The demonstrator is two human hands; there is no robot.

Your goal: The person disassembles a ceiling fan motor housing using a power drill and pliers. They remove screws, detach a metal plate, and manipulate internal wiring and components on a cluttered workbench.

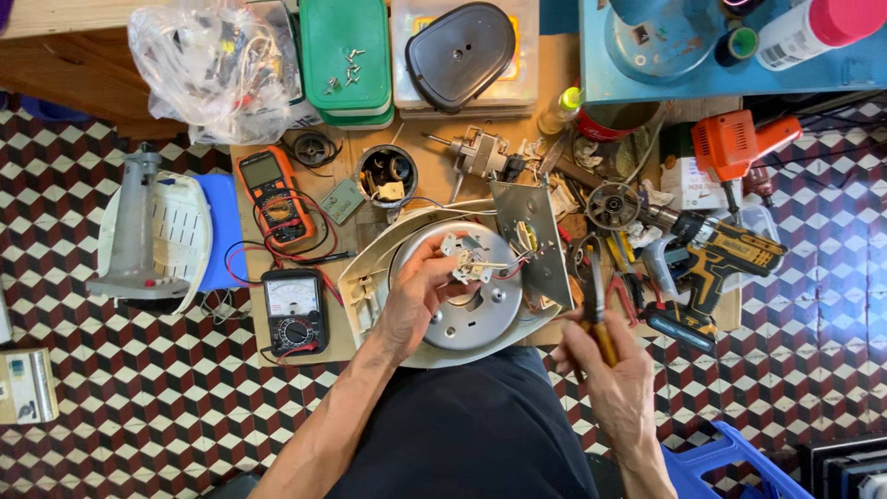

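Here, switch part (469, 261) (small) at left hand (416, 296) fingertips

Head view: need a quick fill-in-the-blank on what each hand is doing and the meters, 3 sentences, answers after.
1. The left hand holds a small metal bracket part over the round ____ plate.
2. The right hand grips a tool with a ____ handle.
3. Of the two meters, the orange multimeter lies ____ from the person than the black analog meter.

Missing words: grey metal; yellow; farther
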